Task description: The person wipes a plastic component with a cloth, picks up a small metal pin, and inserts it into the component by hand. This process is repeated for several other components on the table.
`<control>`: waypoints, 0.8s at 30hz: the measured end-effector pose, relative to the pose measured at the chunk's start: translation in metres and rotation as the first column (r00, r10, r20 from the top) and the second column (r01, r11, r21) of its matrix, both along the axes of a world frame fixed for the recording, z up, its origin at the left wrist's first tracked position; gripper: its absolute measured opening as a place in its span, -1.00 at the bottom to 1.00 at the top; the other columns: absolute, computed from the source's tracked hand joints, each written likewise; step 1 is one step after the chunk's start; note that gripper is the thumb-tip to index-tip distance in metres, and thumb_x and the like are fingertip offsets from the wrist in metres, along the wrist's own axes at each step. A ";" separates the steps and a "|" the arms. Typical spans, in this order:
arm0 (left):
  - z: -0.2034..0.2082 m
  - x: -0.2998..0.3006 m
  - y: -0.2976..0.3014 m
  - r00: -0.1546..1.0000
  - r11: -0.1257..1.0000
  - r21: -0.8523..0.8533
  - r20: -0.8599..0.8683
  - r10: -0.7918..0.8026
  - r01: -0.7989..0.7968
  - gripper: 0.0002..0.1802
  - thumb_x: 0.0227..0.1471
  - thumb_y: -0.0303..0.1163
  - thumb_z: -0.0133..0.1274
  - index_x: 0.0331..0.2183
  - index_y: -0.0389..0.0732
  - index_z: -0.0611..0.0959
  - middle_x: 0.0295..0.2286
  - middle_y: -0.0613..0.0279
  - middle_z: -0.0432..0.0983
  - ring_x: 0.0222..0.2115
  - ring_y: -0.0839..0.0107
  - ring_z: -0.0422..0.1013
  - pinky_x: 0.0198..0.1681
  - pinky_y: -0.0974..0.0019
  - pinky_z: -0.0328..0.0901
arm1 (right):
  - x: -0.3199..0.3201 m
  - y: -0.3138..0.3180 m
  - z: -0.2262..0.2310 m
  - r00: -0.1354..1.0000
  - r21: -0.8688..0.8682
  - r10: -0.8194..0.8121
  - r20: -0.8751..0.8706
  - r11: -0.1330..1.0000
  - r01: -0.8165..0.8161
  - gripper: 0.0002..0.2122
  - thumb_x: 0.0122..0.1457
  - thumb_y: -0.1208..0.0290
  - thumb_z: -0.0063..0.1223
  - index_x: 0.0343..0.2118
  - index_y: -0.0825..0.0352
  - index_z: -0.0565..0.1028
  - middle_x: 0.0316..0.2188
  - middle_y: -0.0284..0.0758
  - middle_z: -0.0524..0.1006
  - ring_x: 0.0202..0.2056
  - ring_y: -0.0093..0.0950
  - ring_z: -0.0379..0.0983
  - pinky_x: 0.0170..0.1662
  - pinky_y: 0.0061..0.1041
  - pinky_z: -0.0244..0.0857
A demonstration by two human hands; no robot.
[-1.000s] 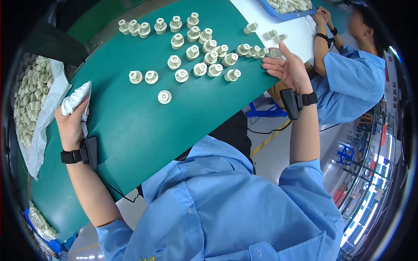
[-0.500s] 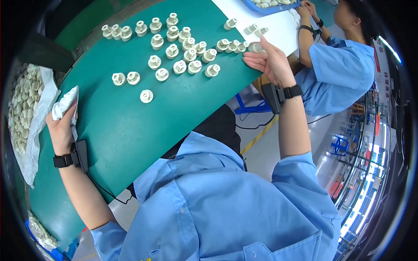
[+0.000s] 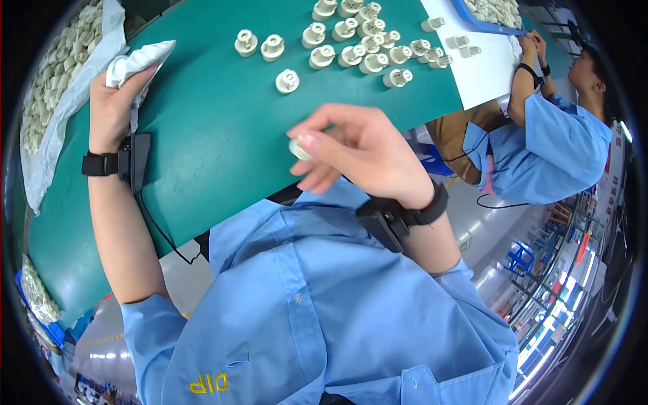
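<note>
My left hand (image 3: pixel 113 111), at the left over the green table, is closed round a bunched white cloth (image 3: pixel 145 59) that sticks out above the fingers. Near my body, my right hand (image 3: pixel 368 152) pinches a small cream part (image 3: pixel 300 149) between thumb and fingertips. Most of that part is hidden by the fingers. The nearest loose piece on the table is a cream stepped cylindrical part (image 3: pixel 287 82), standing upright beyond my right hand. More such parts (image 3: pixel 373 64) stand in a loose cluster farther off.
A heap of cream parts (image 3: pixel 64 74) lies on a white sheet (image 3: pixel 108 40) at the left. At the far right are a white surface (image 3: pixel 476 77) with a few parts and a blue tray (image 3: pixel 472 20). A co-worker (image 3: pixel 560 135) in blue sits on the right.
My right hand has come from the table's right edge back toward my body, and now pinches a cream part. The left hand still grips the cloth. The view has shifted.
</note>
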State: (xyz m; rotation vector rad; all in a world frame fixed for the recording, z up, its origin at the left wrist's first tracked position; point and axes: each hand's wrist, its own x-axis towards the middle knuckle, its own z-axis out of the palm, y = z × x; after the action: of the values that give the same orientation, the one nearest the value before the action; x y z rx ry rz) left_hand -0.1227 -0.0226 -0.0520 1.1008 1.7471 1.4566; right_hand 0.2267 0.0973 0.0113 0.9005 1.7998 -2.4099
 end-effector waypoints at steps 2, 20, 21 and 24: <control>0.007 -0.005 -0.006 0.993 0.994 -0.018 0.035 -0.111 0.111 -0.88 0.03 -0.55 0.20 -0.32 -0.30 0.74 -0.51 0.35 0.56 -0.54 0.57 0.38 -0.48 0.46 0.20 | -0.011 0.002 -0.008 1.000 0.024 0.015 0.014 1.000 -0.015 -0.70 0.37 0.25 0.06 -0.09 0.45 0.51 -0.42 -0.13 0.65 -0.42 -0.40 0.66 -0.41 -0.50 0.57; 0.042 0.087 0.006 0.588 0.781 -0.201 -0.555 -0.588 0.592 -0.89 -0.21 -0.61 0.13 -0.48 -0.25 0.60 -0.55 0.10 0.47 -0.50 0.01 0.44 -0.48 0.08 0.27 | -0.033 0.004 -0.022 0.997 0.207 0.024 0.073 0.978 -0.039 -0.70 0.31 0.20 0.17 -0.20 0.41 0.60 -0.46 -0.29 0.64 -0.48 -0.54 0.63 -0.49 -0.62 0.51; 0.047 0.084 0.007 0.578 0.782 -0.185 -0.577 -0.577 0.596 -0.89 -0.22 -0.62 0.12 -0.49 -0.26 0.60 -0.55 0.09 0.46 -0.50 0.01 0.44 -0.48 0.07 0.27 | -0.033 0.004 -0.022 0.997 0.205 0.020 0.072 0.978 -0.035 -0.70 0.31 0.20 0.17 -0.20 0.41 0.60 -0.46 -0.29 0.64 -0.48 -0.54 0.63 -0.49 -0.62 0.51; 0.048 0.095 0.006 0.534 0.752 -0.181 -0.601 -0.595 0.634 -0.87 -0.23 -0.63 0.11 -0.48 -0.28 0.59 -0.54 0.08 0.46 -0.49 0.00 0.44 -0.48 0.06 0.27 | -0.033 0.004 -0.023 0.995 0.211 0.016 0.100 0.977 -0.037 -0.69 0.30 0.18 0.18 -0.21 0.40 0.60 -0.49 -0.29 0.64 -0.49 -0.54 0.63 -0.49 -0.62 0.51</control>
State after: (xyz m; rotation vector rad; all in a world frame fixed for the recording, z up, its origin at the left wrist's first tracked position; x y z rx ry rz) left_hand -0.0274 -0.0168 -0.0035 2.1655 1.4194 0.7067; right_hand 0.1933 0.1016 -0.0115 0.9842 2.0466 -2.1458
